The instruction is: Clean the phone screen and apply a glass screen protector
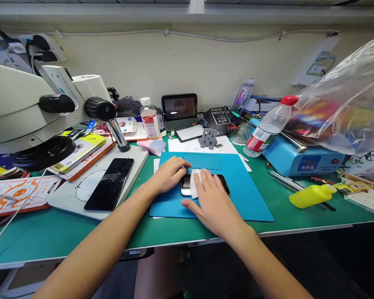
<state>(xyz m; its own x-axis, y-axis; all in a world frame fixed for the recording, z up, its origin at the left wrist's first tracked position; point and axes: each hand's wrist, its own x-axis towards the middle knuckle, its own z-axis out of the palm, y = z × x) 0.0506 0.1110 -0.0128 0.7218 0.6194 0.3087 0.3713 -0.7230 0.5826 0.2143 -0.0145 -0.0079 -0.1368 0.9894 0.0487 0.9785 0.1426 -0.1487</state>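
A smartphone (186,190) lies crosswise on a blue mat (249,203), its screen partly covered. My right hand (213,199) presses a folded white tissue (193,182) onto the screen, fingers over it and thumb out to the left. With bent fingers, my left hand (171,173) holds the phone at its left end; a ring is on one finger. Left of the mat, a second black phone (110,182) with marks across its glass rests on the pale microscope base (60,197).
A microscope (25,112) overhangs the left side. Behind the mat stand a labelled bottle (149,118), a small screen (180,109) and a grey phone stand (208,138). On the right are a red-capped bottle (263,133), a blue machine (294,160) and a yellow bottle (311,196).
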